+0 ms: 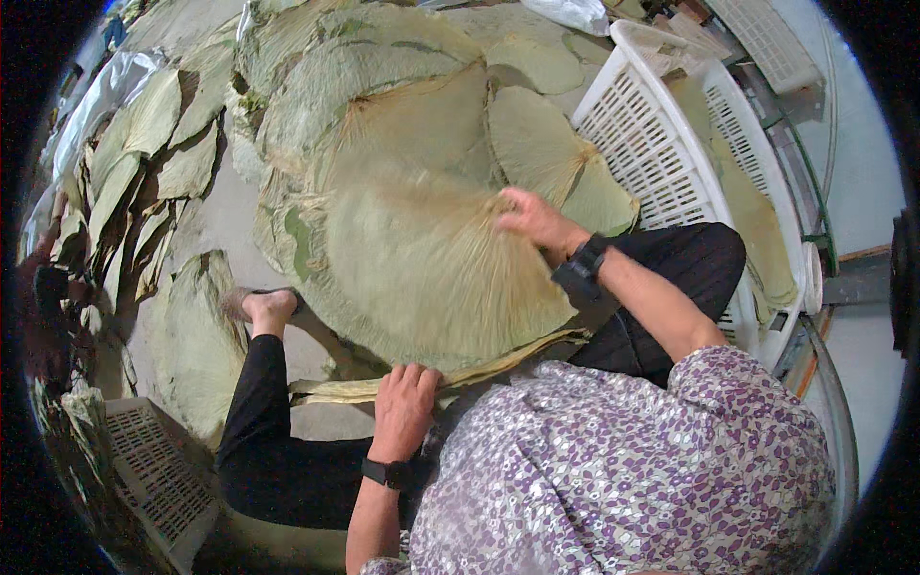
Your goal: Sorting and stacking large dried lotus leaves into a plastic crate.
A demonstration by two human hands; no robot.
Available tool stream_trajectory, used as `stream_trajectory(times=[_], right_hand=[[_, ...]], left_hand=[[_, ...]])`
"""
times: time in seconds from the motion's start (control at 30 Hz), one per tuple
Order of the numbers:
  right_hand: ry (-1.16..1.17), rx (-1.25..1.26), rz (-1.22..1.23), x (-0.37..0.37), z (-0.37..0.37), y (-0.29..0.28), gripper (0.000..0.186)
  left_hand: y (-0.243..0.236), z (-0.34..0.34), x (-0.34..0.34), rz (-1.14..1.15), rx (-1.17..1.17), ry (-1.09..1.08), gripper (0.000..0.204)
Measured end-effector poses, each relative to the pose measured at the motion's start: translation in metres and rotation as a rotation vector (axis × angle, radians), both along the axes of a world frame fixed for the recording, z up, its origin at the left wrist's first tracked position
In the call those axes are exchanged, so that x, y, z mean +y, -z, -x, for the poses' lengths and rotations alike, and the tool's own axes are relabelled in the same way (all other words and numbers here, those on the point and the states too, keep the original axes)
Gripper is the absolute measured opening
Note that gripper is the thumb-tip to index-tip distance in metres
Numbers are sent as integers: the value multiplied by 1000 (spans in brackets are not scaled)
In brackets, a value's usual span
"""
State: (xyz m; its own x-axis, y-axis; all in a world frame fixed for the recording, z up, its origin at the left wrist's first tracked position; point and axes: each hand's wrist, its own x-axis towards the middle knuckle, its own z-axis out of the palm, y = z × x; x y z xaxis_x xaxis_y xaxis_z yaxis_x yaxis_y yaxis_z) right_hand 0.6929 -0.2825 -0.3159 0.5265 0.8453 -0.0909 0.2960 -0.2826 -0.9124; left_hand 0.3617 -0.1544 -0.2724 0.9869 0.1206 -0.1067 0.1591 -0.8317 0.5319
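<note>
My right hand (541, 220) pinches the gathered centre of a large, pale green dried lotus leaf (441, 278), which spreads out like a fan in front of me. Motion blurs the upper left part of this leaf. Close to my lap, my left hand (404, 407) is closed over a narrow folded strip of dried leaf (340, 391); its thumb is hidden. Beyond the fanned leaf lies a broad pile of similar dried leaves (316, 105). A brownish leaf (422, 120) tops the pile, with another fanned leaf (537, 144) to its right.
On the right, a white slotted plastic crate (652, 144) holds flat leaves. Another slotted crate (158, 470) sits at lower left. Loose leaves (153, 125) heap up on the left beside white plastic sheeting (105, 91). My bare foot (268, 307) rests among the leaves.
</note>
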Motion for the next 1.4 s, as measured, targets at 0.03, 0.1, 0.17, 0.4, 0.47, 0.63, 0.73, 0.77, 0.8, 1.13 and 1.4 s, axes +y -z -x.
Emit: stream_trajectory(times=[0.03,0.1,0.17,0.4,0.47,0.63,0.73,0.77,0.8,1.13,1.4], right_hand=[[44,-40,-15,-9,-24,-12,33],[247,-63,39,-26,-61,-34,34],[423,-226,140,-56,-119,-37,37],[741,-1340,391,-88,-150,-36,51],[428,-1026,358,-41,-92,-23,47],[-110,-801,247,47,37,25,27],[-73,-836,484,68,54,42,31],[-53,-849,559,72,54,49,32],[-54,-839,558,75,51,55,32],[-405,-76,336,49,82,-17,29],[-585,495,225,28,131,-18,32]], left_hand=[[1,0,-1,-2,19,23,20],[4,1,-3,-24,-26,47,18],[5,0,-6,-29,-71,55,14],[-9,12,-11,59,-90,66,16],[-12,13,-9,28,-33,48,18],[-14,11,-5,29,-6,9,19],[-14,10,-6,79,-17,26,20],[-15,9,-7,86,-29,28,20],[-14,8,-6,90,-41,29,20],[0,3,-1,1,-118,-83,16],[9,0,2,-85,-184,-117,10]])
